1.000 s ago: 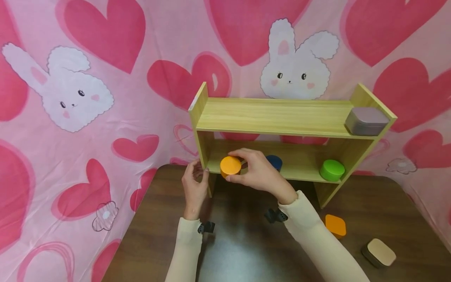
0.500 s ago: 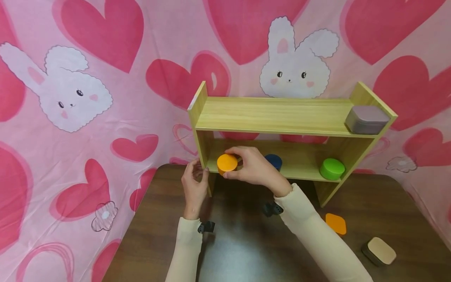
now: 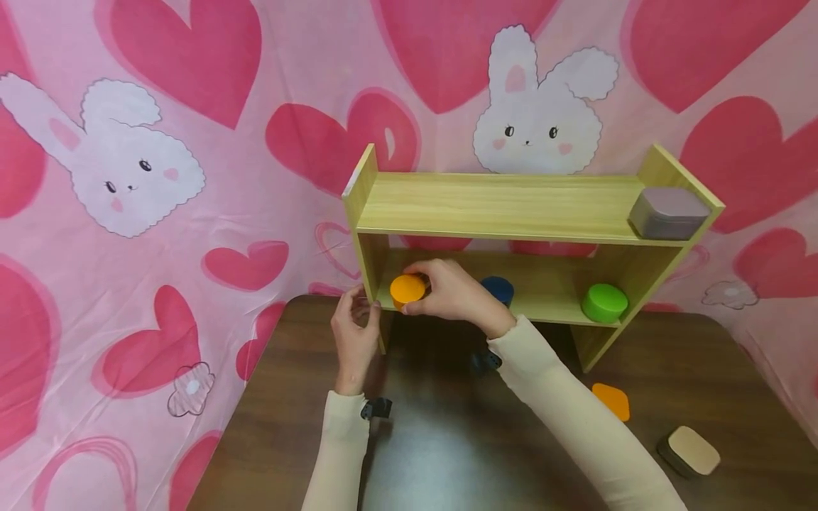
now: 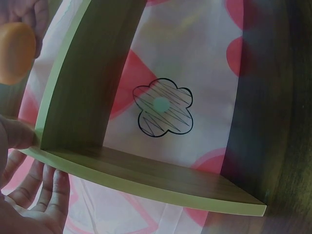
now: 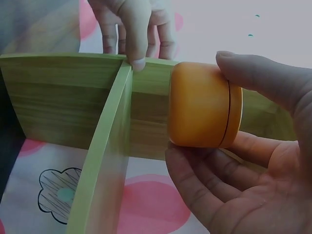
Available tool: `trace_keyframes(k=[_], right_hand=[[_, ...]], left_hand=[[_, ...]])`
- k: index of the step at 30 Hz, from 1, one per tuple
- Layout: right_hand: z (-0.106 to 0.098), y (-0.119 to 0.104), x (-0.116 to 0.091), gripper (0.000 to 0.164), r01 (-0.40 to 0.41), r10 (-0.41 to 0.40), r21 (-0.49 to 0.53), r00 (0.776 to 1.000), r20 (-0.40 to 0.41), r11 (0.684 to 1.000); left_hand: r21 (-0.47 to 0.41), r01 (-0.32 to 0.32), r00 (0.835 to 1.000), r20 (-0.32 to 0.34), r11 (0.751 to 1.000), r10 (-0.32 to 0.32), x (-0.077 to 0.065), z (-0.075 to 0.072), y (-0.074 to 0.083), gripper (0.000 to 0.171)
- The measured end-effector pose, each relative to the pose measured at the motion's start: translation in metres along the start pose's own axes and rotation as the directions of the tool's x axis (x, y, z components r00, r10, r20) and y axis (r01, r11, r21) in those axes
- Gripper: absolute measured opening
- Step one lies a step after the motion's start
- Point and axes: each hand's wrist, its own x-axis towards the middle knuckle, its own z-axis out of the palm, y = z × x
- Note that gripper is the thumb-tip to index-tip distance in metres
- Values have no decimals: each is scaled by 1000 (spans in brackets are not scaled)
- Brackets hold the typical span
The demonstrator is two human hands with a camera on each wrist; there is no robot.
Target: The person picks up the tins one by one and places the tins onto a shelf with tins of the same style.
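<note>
Orange round container [image 3: 407, 289]: one, with a dark seam running round it near the top; held at the left end of the middle board [image 3: 549, 284], by its front edge, with a gap between container and board in the right wrist view.

Right hand [image 3: 450, 291]: pinching the orange round container between thumb and fingers, the thumb on the near side in the head view.

Left hand [image 3: 354, 326]: gripping the left side panel [image 3: 362, 188] where the middle board meets it; thumb at the front edge, fingers on the outer face.

Wooden shelf unit [image 3: 492, 206]: one, pale, standing on the table, with an upper and a middle board between two side panels.

Blue round container [image 3: 498, 291]: one, on the middle board, partly hidden behind the right hand.

Green round container [image 3: 603, 303]: one, at the right end of the same board.

Grey box [image 3: 669, 213]: one, rounded corners, at the right end of the upper board.

Orange flat-topped piece [image 3: 612, 402]: one, rounded corners, on the table [image 3: 275, 404] beside the right sleeve [image 3: 562, 404], partly covered by it.

Beige-topped box [image 3: 691, 451]: one, darker sides, on the table farther right.

Backdrop [image 3: 307, 42]: pink cloth printed with hearts, rabbits and flowers
</note>
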Motion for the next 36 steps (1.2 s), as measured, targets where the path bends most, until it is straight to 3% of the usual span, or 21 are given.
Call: trace_keyframes(k=[9,17,28,36], right_hand=[[0,-1,9,50,7,-6,-28,1000,13,1000],[4,0,17,52,-14,15,-32,999,29,999],[7,3,26,49,-104,99,65,992,79,992],[13,9,31,50,-94,89,65,993,83,993]], left_hand=[[10,-26,1000,-2,1000,26,1,-1,2,30],[-8,-22,1000,3,1000,22,1,-1,0,29],[-17,-27,1000,0,999,27,1,0,-1,28],[-18,-24,1000,-2,1000,24,1,-1,-1,27]])
